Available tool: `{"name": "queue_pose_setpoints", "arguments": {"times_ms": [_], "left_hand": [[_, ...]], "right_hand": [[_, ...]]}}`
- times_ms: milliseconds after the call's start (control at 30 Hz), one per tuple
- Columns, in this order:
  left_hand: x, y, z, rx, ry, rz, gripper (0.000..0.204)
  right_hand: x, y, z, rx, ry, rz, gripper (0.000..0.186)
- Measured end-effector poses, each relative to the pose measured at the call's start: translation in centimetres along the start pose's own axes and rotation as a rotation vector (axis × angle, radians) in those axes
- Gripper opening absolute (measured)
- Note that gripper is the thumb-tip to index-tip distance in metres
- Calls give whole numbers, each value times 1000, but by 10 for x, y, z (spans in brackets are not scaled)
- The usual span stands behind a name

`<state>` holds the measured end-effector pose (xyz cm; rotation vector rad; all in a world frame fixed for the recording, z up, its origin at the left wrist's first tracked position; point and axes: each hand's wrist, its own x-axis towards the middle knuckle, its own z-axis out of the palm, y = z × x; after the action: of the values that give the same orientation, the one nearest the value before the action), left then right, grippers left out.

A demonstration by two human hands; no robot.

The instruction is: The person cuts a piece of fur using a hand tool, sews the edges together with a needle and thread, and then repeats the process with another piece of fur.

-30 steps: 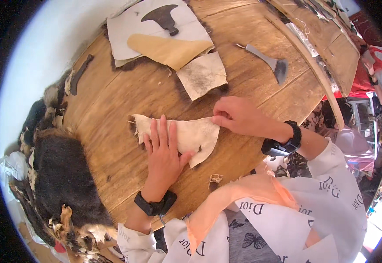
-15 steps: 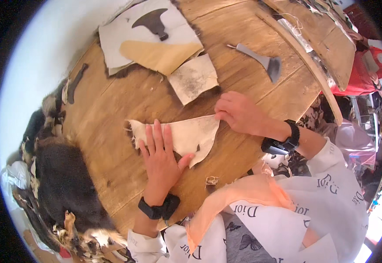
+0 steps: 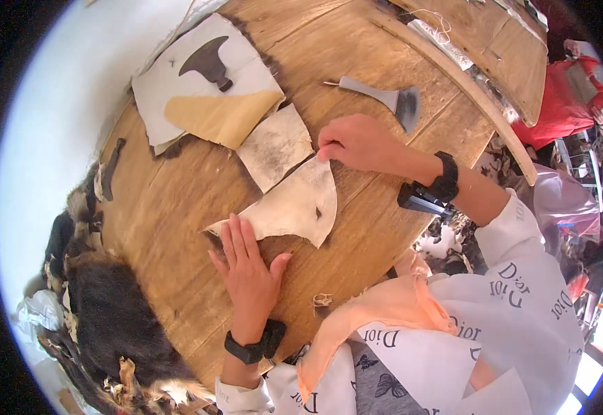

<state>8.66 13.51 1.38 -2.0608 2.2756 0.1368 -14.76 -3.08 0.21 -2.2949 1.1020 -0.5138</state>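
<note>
a: what's changed since a second ago?

b: the pale hide piece [image 3: 298, 206] has swung round on the wooden table [image 3: 177, 197]. its long edge ran almost level then, well apart from the squarish hide scrap [image 3: 275, 149]. now that edge slants up to the right and lies along the scrap's lower side.

a: so are they touching?

b: just beside each other; i can't tell whether the edges meet. there's a thin dark line between them.

a: and the left hand [image 3: 249, 280]?

b: it lay across the piece before. now it's farther down, with only the fingertips on the lower edge, near the left corner. it's flat, fingers straight and close together, thumb spread out to the side, gripping nothing.

a: the right hand [image 3: 360, 144]?

b: it had the same corner earlier, and it has come up with it. thumb and bent fingers are pinched together on the piece's upper right corner; the other fingers are curled in.

a: anything near that hand?

b: the grey-handled flared blade [image 3: 388, 98] lies above it, untouched. the crescent-bladed tool head [image 3: 208, 63] sits farther off, on the white sheet [image 3: 159, 76].
</note>
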Motion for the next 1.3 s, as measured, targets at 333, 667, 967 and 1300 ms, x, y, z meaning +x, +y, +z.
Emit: {"name": "queue_pose_setpoints", "arguments": {"times_ms": [333, 667, 967, 1300], "left_hand": [[1, -12, -12, -206, 32, -41, 63], [142, -96, -40, -1428, 117, -461, 25], [179, -68, -1, -1619, 198, -532, 28], [166, -43, -25, -1794, 188, -305, 25]], "right_hand": [[11, 3, 9, 14, -28, 52, 25], [9, 2, 0, 13, -25, 39, 22], [6, 4, 2, -17, -56, 97, 24], [11, 10, 8, 1, 4, 59, 27]]}}
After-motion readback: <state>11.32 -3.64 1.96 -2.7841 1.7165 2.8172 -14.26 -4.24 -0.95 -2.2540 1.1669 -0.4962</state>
